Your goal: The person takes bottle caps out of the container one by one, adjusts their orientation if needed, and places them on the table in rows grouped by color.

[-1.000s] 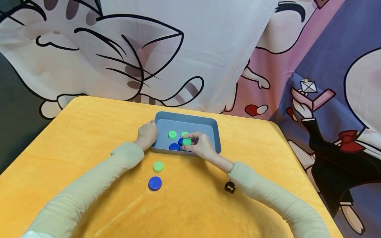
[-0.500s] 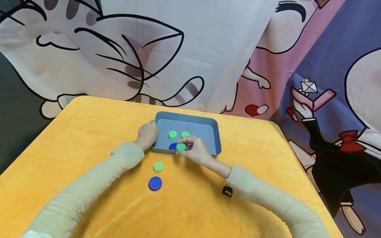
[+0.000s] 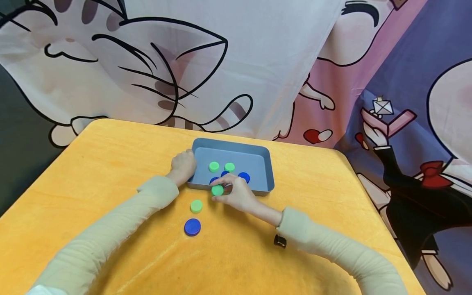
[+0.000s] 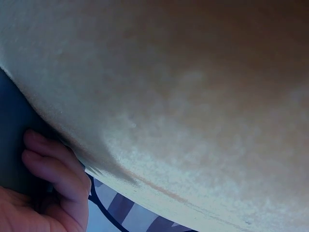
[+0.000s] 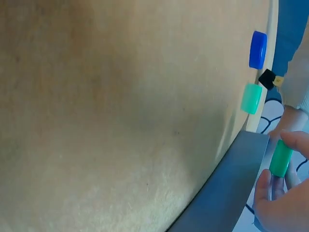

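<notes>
My right hand (image 3: 237, 193) pinches a green bottle cap (image 3: 217, 190) between thumb and fingers, just over the front wall of a blue-grey tray (image 3: 254, 152). The right wrist view shows that cap (image 5: 281, 158) held on edge beside the tray wall. My left hand (image 3: 183, 167) grips the tray's left side, its fingers curled at the edge. Inside the tray lie two green caps, one at the left (image 3: 214, 166), and several blue caps, one at the right (image 3: 244, 177); my right hand partly covers others. On the table before the tray sit a green cap (image 3: 196, 206) and a blue cap (image 3: 192, 227).
A yellow cloth covers the table (image 3: 110, 164). Behind it hangs a curtain (image 3: 280, 61) printed with cartoon figures. A small black device (image 3: 280, 241) is at my right sleeve's cuff.
My right hand has carried the green cap left and toward me, from inside the tray to its front wall. Blue caps behind it have come into view. My left hand stays put.
</notes>
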A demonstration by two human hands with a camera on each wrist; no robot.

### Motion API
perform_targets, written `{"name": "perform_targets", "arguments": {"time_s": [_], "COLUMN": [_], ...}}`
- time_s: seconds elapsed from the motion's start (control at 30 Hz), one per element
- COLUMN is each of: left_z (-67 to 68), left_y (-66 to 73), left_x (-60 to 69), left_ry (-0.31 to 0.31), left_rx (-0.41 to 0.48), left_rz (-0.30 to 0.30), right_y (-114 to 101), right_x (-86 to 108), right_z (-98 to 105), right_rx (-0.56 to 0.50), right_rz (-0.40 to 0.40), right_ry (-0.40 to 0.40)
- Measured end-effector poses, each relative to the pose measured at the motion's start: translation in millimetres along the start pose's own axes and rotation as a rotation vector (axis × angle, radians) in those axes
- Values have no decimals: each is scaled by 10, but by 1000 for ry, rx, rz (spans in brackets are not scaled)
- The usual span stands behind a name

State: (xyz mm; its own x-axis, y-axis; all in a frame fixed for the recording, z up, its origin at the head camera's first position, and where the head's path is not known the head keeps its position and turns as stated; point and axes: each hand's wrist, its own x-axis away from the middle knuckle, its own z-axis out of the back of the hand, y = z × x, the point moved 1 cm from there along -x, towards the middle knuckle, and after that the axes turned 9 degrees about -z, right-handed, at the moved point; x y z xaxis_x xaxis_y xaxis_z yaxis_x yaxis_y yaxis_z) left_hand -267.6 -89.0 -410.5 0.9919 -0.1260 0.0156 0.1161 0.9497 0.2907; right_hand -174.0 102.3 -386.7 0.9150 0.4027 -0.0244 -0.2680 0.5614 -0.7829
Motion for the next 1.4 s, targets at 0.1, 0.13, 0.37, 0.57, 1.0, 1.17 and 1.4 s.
{"name": "perform_targets", "arguments": {"time_s": [0.1, 0.13, 0.37, 0.57, 1.0, 1.17, 1.4], "left_z": [15, 17, 6, 0, 9, 8, 5], "left_y": [6, 8, 2, 0, 0, 2, -3], "left_x": [6, 7, -6, -8, -4, 1, 12], "left_ry": [-3, -3, 3, 7, -4, -1, 5], "left_rx": [-9, -11, -10, -12, -6, -8, 11], "left_rz": [-1, -3, -13, -14, -7, -6, -5], "right_y": [-12, -13, -40, -32, 21, 39, 62], "right_x": [22, 26, 44, 75, 105, 124, 124], "right_z": [-29, -40, -97, -127, -185, -210, -222], "right_rx": [29, 36, 44, 113, 256, 290, 279], "right_rz": [35, 43, 58, 74, 95, 113, 108], "right_ry": [-9, -17, -98, -112, -131, -151, -157]}}
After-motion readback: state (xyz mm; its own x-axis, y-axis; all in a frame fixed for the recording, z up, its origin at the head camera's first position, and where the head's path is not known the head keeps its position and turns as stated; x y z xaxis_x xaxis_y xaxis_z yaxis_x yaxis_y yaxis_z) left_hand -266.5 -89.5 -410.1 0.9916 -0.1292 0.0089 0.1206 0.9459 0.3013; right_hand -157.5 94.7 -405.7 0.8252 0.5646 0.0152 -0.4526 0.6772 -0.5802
